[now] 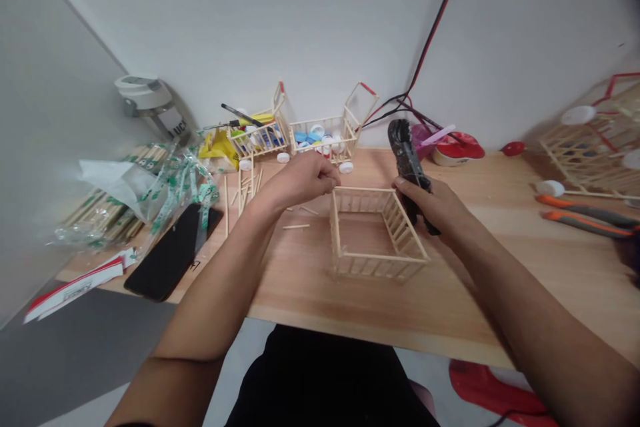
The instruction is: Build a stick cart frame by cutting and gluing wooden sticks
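On a wooden table (pixel 295 293), the stick frame (pixel 383 257) is set between left hand (pixel 313 177) and right hand (pixel 431 200), its far rail (pixel 364 191) crosswise — far-left corner nearest the curled left, whose hold cannot be told; a black tool (pixel 408 159) is gripped by the right.

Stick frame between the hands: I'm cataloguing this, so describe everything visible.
The stick frame is an open-topped, rectangular box of thin, pale, wood-like sticks, with short bars spaced between upper and lower rails. It stands on the table. The left hand is at its far left corner, seemingly touching; the right hand, gripping a black tool, is beside its far right corner.
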The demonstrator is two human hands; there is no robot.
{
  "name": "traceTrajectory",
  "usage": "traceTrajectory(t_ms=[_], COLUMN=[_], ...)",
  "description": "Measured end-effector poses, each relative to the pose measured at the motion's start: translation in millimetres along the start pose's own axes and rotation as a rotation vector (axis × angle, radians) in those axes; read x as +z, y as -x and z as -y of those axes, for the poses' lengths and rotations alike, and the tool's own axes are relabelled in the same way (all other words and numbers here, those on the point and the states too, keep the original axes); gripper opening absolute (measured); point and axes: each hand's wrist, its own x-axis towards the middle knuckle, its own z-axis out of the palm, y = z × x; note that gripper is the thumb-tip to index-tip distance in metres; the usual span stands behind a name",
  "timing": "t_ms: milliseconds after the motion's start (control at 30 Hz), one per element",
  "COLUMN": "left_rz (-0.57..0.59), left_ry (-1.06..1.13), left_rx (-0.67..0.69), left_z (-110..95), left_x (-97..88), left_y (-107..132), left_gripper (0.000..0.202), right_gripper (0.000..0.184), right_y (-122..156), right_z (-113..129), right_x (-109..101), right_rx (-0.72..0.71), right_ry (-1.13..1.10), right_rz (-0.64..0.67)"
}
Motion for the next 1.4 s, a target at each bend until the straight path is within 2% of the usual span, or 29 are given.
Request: traceTrajectory(t_ms=[467, 667, 900, 1100, 1233, 1400], left_rz=[-0.043, -0.088, -0.084, -0.126, -0.191, -0.192], left_ry=[0.067, 0.066, 0.021, 0.002, -0.031, -0.114], left_rx=[-0.048, -0.035, -0.088, -0.054, 0.042, 0.087], left_z=[-2, -3, -7, -8, -9, -13], left_x=[-1.9, 0.4, 4.4, 6.8, 20.6, 36.6], left_y=[3, 3, 2, 2, -1, -6], left_gripper=[0.018, 0.019, 0.012, 0.008, 0.01, 0.009], right_gripper=[0.031, 0.03, 0.029, 0.03, 0.029, 0.027], right_y=[-1, -5, 2, 2, -4, -11], right_z=[0, -7, 3, 5, 1, -5], right_x=[-1, -3, -1, -2, -7, -17], right_rx=[0.035, -0.02, -0.009, 0.004, -0.032, -0.087], right_ry=[0.017, 0.027, 0.033, 0.063, 0.228, 0.504], right_rz=[-0.028, -0.051, -0.027, -0.02, -0.053, -0.179])
